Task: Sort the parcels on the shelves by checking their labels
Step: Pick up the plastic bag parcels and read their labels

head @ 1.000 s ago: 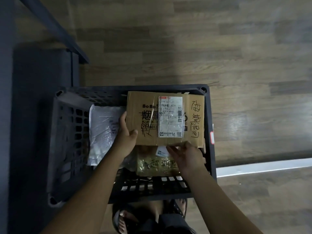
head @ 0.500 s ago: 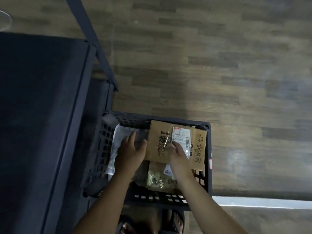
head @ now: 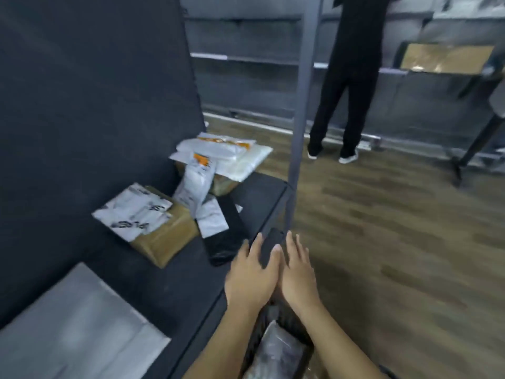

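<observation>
Both hands meet at the shelf (head: 262, 198) edge. The right hand (head: 297, 274) is flat, fingers straight. The left hand (head: 250, 280) has a dark flat piece (head: 270, 242) between thumb and fingers, grip unclear. Just ahead-left of it lies a black parcel (head: 226, 239), then a brown box (head: 166, 242) under white mailers (head: 131, 212).

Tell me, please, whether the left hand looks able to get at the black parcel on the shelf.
Probably yes: the left hand hovers just beside the black parcel near the shelf edge, with nothing between them. A small dark item by its thumb may occupy it, though.
</observation>
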